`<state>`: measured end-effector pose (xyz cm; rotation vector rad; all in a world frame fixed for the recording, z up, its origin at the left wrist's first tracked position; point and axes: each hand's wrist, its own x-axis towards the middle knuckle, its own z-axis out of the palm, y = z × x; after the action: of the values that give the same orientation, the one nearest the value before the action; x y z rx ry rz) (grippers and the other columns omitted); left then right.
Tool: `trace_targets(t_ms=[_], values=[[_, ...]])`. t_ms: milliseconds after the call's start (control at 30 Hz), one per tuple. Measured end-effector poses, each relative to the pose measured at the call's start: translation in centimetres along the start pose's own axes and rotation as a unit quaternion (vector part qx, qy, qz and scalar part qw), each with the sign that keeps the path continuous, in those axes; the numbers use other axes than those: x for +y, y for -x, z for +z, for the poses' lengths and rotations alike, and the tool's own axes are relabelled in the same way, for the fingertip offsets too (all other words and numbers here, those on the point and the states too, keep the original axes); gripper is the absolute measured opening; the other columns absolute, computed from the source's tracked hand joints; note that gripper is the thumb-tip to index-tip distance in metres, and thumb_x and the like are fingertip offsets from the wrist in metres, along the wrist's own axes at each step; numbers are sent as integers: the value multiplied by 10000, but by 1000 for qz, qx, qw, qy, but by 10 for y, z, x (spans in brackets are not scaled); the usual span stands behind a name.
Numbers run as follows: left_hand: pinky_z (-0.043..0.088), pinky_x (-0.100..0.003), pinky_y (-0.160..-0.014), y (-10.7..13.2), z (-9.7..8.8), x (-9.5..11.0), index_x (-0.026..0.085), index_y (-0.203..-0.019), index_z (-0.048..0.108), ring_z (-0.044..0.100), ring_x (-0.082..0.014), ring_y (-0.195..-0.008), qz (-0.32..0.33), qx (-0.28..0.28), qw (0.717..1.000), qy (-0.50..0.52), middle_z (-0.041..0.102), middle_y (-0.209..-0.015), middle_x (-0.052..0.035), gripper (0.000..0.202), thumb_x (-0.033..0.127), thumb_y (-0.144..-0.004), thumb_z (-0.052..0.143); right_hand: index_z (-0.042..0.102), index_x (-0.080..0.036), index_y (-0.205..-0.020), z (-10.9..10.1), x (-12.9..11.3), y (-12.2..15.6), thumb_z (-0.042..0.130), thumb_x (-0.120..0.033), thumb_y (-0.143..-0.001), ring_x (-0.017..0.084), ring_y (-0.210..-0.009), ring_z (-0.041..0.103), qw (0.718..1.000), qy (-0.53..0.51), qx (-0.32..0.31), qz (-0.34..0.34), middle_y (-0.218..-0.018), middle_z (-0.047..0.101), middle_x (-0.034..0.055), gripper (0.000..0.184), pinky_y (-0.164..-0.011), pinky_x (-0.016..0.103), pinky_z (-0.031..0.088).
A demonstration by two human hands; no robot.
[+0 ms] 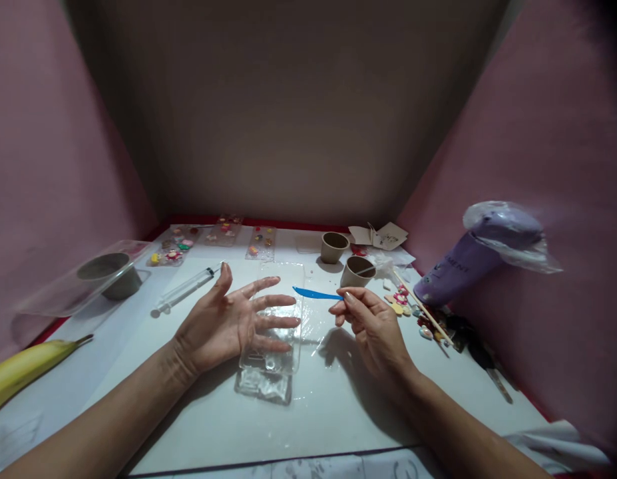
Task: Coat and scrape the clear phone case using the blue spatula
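Observation:
My left hand [233, 319] is palm up with its fingers spread, holding nothing. It hovers in front of a clear plastic phone case [295, 352], partly hiding it. Just below that case lies a second clear, shiny piece [263, 386] whose kind I cannot make out. In my right hand [375, 322] a small blue plastic knife [315, 293] is pinched between thumb and fingers, its tip pointing left toward my left fingers. Wet-looking clear drops and streaks spot the white board [203, 426] around the case.
A syringe [186, 291] lies to the left, near a grey cup [111, 276] under a clear sheet and a banana [36, 366]. Decorated clear cases [261, 243] line the back. Two brown cups [334, 247], small charms [401, 299], a wooden stick [422, 307] and a purple bag [458, 266] are right.

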<state>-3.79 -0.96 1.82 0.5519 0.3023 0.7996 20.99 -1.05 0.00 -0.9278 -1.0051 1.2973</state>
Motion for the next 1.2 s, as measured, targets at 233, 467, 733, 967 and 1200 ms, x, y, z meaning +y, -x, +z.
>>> trace_targets(t_ms=[233,467,733,967,1200], values=[[380,-679,-930,0,-5,1,161,-1479,213,521,-467,-1189,24,-3,1000,12,483,-1358,-254,791,665,-885,349,680,-171,-861,0,2,4,688,-329,-817,122,-534,539,999,31,-28,-10,-633,677,10,164,-589,277,419],[395,-665,-915,0,-3,0,151,-1465,255,513,-472,-1190,16,6,1000,-4,469,-1367,-254,783,675,-887,316,667,-190,-910,-1,3,2,661,-316,-852,115,-575,567,998,38,-6,-53,-688,695,5,139,-671,287,445],[391,-650,-929,0,-2,0,156,-1458,265,533,-451,-1178,24,-2,1000,0,484,-1356,-254,763,657,-889,352,676,-178,-869,-1,2,2,684,-334,-811,122,-535,533,999,30,-2,-17,-637,671,8,167,-590,283,436],[405,-651,-915,0,-1,0,160,-1464,263,512,-470,-1194,14,10,1000,-10,469,-1368,-251,782,676,-882,340,672,-183,-880,-1,2,1,687,-316,-811,111,-550,546,999,14,6,-35,-657,678,2,151,-622,274,439],[401,-671,-908,0,-2,1,151,-1470,260,516,-473,-1184,24,19,999,-12,471,-1358,-256,797,682,-879,326,681,-172,-853,1,0,3,690,-314,-806,105,-530,526,1000,15,-14,4,-617,666,5,150,-560,249,404]])
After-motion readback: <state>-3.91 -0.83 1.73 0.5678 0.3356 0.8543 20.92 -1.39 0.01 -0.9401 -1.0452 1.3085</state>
